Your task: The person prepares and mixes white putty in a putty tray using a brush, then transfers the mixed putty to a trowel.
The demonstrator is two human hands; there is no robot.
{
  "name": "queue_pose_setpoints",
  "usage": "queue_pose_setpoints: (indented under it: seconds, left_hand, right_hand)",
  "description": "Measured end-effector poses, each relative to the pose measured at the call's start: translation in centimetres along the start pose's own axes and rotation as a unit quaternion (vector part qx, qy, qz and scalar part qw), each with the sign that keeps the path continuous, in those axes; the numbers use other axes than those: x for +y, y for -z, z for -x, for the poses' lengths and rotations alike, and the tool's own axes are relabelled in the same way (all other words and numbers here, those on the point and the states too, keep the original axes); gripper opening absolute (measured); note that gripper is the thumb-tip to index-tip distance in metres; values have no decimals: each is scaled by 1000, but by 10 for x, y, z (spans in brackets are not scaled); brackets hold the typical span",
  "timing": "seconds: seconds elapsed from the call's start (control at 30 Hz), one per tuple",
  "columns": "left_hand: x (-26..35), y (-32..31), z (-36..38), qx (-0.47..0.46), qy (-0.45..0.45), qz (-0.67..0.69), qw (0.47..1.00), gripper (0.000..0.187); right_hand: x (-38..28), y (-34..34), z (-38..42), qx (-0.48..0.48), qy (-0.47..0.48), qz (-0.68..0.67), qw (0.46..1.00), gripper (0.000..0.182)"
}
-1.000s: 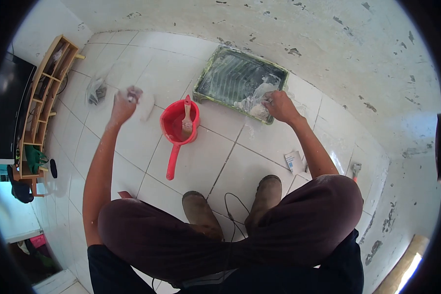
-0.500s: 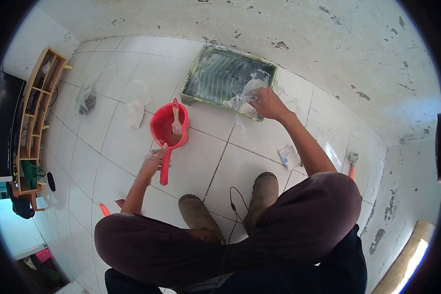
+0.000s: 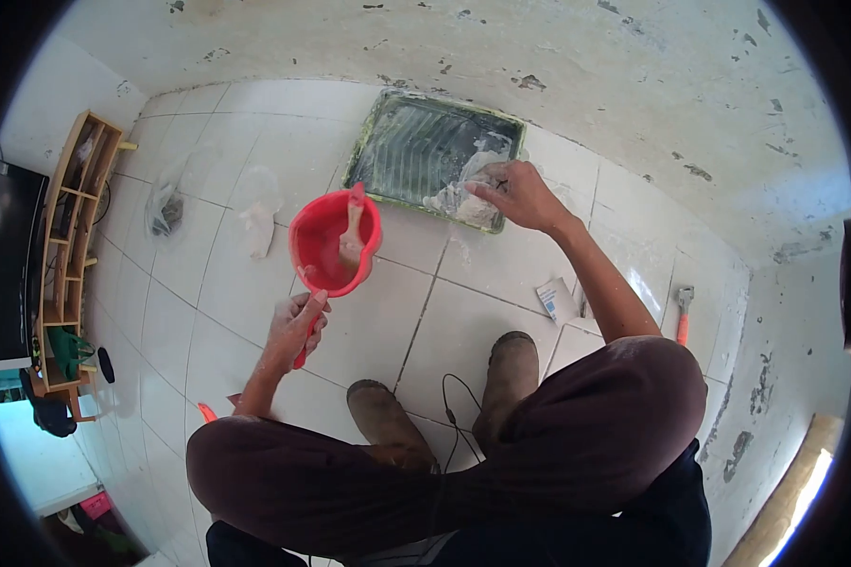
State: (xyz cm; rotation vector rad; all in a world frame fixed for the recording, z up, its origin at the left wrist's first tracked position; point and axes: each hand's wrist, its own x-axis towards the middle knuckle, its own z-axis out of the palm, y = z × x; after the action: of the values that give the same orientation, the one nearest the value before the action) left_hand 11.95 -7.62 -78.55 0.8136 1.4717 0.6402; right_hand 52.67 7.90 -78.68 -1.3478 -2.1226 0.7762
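My left hand [image 3: 296,331] is wrapped round the handle of a red dipper [image 3: 299,241], which tilts so that its inside faces me. A paintbrush [image 3: 354,227] with a red-tipped handle stands in the dipper, bristles down. My right hand [image 3: 525,194] is closed over the near right corner of a dark, green-edged paint tray [image 3: 402,142]. Its fingers pinch what looks like a crumpled clear plastic bag [image 3: 490,163] with whitish powder, though the fingertips are partly hidden. White paste or powder [image 3: 454,200] lies at that corner of the tray.
Left of the dipper lie a whitish bag [image 3: 255,227] and a clear bag with dark contents [image 3: 167,215]. A torn packet [image 3: 557,300] and an orange-handled scraper [image 3: 685,314] are on the right. A wooden shelf [image 3: 66,255] stands far left; a peeling wall [image 3: 633,85] rises behind the tray.
My left hand has closed round the handle and raised and tipped the dipper toward me. My right hand has shifted slightly right, still over the tray corner.
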Motion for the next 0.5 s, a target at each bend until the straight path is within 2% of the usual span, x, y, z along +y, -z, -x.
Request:
queue_pose_setpoints:
  seconds: [0.07, 0.17, 0.3, 0.37, 0.5]
  left_hand:
    - [37, -3, 9, -30, -30, -99, 994, 46]
    - [93, -15, 16, -31, -50, -165, 985, 46]
    - [153, -31, 8, -42, -101, -267, 957, 50]
    - [173, -44, 2, -46, -133, -294, 945, 46]
    - [195, -63, -23, -50, -160, -354, 920, 46]
  right_hand:
    - [-26, 2, -4, 22, 17, -54, 998, 47]
    - [-64, 5, -8, 46, 18, -67, 996, 53]
    - [-95, 25, -15, 46, 12, -59, 997, 49]
    - [-84, 27, -23, 198, 92, 54, 974, 46]
    - [-80, 43, -18, 265, 76, 100, 956, 38]
